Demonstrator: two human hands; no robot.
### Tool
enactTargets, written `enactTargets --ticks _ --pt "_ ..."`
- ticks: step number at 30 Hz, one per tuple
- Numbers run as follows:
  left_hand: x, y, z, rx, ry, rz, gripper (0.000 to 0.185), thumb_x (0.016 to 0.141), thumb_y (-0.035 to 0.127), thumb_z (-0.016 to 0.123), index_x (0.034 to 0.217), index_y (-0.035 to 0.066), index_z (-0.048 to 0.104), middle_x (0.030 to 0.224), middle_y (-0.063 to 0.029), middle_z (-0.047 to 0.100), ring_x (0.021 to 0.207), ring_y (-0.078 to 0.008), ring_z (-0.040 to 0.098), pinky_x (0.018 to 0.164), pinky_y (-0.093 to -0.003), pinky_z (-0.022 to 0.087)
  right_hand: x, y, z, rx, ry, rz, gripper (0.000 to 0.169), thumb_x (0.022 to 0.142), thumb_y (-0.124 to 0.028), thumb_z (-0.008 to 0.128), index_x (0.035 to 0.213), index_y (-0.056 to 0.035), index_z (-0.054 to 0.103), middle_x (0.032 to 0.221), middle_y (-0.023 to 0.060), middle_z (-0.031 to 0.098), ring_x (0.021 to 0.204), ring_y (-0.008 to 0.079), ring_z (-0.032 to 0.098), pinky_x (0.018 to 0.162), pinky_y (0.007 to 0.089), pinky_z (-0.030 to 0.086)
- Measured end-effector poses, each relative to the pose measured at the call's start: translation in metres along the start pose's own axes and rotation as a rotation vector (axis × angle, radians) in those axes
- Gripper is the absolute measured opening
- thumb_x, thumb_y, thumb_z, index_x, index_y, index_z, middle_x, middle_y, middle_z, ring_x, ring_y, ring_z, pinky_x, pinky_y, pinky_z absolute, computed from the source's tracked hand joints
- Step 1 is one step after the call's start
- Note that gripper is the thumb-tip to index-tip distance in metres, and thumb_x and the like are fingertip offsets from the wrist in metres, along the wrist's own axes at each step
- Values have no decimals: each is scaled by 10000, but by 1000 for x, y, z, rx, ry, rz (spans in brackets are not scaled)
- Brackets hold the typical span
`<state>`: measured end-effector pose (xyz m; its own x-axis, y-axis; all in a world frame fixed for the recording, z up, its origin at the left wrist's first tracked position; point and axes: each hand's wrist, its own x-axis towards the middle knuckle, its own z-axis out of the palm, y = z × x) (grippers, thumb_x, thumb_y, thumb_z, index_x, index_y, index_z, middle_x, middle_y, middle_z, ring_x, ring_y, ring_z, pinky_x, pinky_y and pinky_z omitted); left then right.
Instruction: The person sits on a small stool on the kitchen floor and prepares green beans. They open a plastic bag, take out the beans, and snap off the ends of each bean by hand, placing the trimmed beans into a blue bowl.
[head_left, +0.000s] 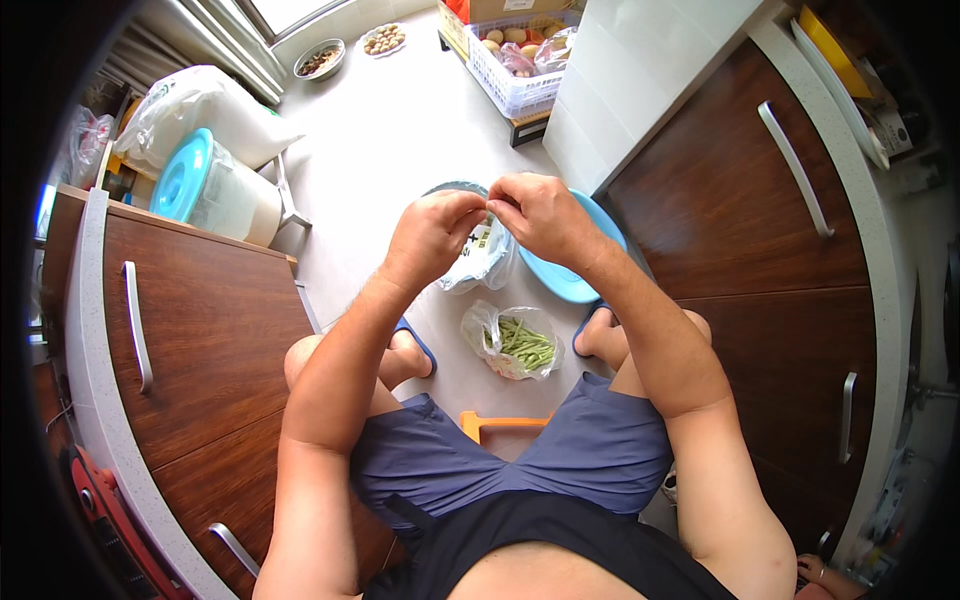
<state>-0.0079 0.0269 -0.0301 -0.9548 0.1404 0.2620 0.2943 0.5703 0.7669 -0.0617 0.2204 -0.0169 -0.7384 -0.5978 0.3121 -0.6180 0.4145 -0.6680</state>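
Observation:
My left hand (442, 229) and my right hand (536, 214) meet at the fingertips, thumbs and forefingers pinched together. Anything between the fingertips is too small to make out. Below them stands a bin lined with a clear plastic bag (501, 262), with a piece of printed packaging (475, 247) in it. Beside it, partly behind my right forearm, lies a light blue plastic basin (559, 279). Nearer to me, an open plastic bag (480, 324) holds green beans (525, 345) on the floor between my feet.
Wooden cabinets (202, 337) (757, 225) flank me. A white plastic basket (517, 94) of potato-like produce stands at the back, near a metal bowl (321, 60) and a plate of small round items (383, 40). A blue-lidded container (240, 195) is at left. Part of another person's hand (811, 568) shows at lower right.

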Motion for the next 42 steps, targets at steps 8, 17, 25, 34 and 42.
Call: enactTargets --ticks 8,17,25,34,42 --pt "6 1 -10 -198 178 -151 128 918 113 734 964 -1 768 848 -92 736 734 -133 684 670 -285 543 12 -4 12 874 25 463 151 957 -125 690 998 19 704 863 63 719 714 89 657 649 253 542" --pt "-2 -7 -16 -567 203 -408 194 962 123 685 1016 -54 745 883 -87 756 780 -109 684 702 -253 552 21 -5 35 1240 84 571 205 960 -121 702 1081 39 655 895 103 729 737 136 697 643 250 557" --pt "0 -6 -13 -756 317 -483 187 981 142 678 1019 -32 734 803 -10 682 658 -57 546 599 -212 422 26 -16 52 1294 188 550 171 972 -102 681 1069 35 646 909 104 721 748 142 700 663 252 566" --pt "6 -11 -17 -794 401 -508 229 1007 160 648 1054 -46 737 851 -36 696 709 -73 564 640 -220 445 30 -12 45 1163 49 634 161 970 -123 684 1056 12 667 898 91 717 755 137 680 685 270 557" --pt "14 -37 -43 -707 595 -412 245 1015 167 659 1102 -53 720 947 -82 709 823 -129 626 686 -248 492 21 -1 54 769 -217 641 172 895 -94 714 1032 8 707 874 86 723 744 125 692 622 248 533"
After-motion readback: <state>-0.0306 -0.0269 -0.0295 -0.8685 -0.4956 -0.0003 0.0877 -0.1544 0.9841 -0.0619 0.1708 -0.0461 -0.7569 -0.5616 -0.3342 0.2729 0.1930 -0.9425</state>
